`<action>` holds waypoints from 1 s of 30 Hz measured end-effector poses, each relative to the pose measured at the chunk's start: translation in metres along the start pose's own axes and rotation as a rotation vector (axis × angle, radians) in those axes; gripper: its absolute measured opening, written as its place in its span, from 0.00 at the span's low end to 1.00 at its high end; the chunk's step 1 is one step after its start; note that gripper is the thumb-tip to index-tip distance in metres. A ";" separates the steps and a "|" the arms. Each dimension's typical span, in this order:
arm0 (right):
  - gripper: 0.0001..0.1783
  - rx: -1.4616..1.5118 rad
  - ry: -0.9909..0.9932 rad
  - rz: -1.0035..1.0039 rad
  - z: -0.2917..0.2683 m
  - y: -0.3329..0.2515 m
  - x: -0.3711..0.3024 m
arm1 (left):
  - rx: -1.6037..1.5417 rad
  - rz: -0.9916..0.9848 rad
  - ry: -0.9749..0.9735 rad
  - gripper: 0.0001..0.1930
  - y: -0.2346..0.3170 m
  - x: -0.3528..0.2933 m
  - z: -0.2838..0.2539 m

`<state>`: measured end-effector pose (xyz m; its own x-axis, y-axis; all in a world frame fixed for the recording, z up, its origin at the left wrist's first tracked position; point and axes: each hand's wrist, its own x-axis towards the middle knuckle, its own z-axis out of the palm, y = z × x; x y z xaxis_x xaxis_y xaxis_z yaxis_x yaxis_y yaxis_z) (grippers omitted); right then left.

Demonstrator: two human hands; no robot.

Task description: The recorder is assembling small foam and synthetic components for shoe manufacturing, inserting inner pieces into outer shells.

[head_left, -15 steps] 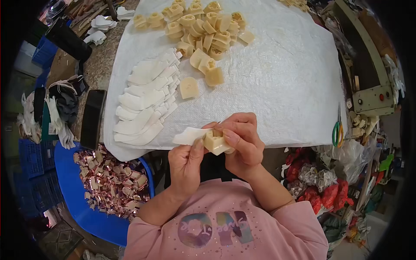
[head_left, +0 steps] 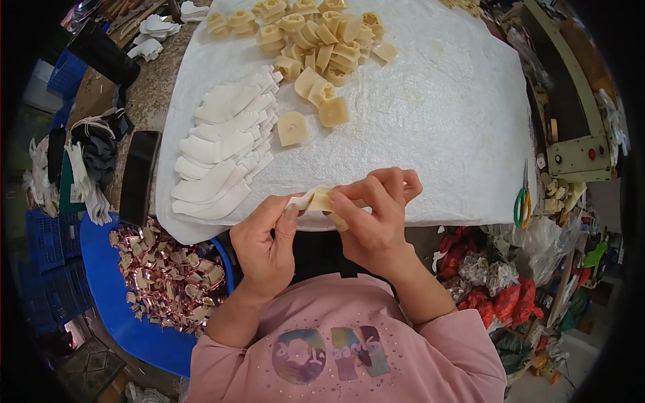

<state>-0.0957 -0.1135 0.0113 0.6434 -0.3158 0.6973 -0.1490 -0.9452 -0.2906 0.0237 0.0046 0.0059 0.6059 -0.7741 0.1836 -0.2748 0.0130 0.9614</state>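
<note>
Low centre of the frame, and both hands are busy at the near edge of a white woven plastic sheet [head_left: 457, 134]! The left hand [head_left: 265, 235] pinches a thin, curved white strip [head_left: 300, 201] between thumb and fingers. Right beside it, the right hand [head_left: 373, 218] grips a pale cream, moulded plastic piece [head_left: 320, 201], thumb and fingertips pressed close, with strip and piece meeting between the two hands. Exactly how far one overlaps the other, the fingers make hard to tell.

Up at the top centre sits a heaped pile of matching cream moulded pieces [head_left: 322, 50], a few spilling toward the middle, and one squarish cream piece [head_left: 293, 128] lies apart just below. Left of centre, a fanned stack of curved white strips [head_left: 218, 148] overlaps in neat rows.

Over at the left, a black phone [head_left: 140, 178] lies beside the sheet, and a black cylinder [head_left: 104, 54] leans in the upper left. Lower left, a big blue plastic tub [head_left: 101, 289] brims with shiny pinkish metallic pieces [head_left: 171, 279]. Out on the right edge of the sheet, scissors with green and orange handles [head_left: 523, 205] point up the frame, with crumpled red plastic bags [head_left: 507, 302] below them.
</note>
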 end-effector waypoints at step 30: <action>0.15 0.668 -0.379 0.226 0.005 0.009 -0.017 | 0.135 0.384 -0.085 0.05 -0.029 -0.001 0.014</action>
<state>-0.1045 -0.1163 -0.0064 0.8804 -0.3311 0.3395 0.0977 -0.5740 -0.8130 0.0203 -0.0042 -0.0251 0.3778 -0.7790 0.5004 -0.5676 0.2322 0.7899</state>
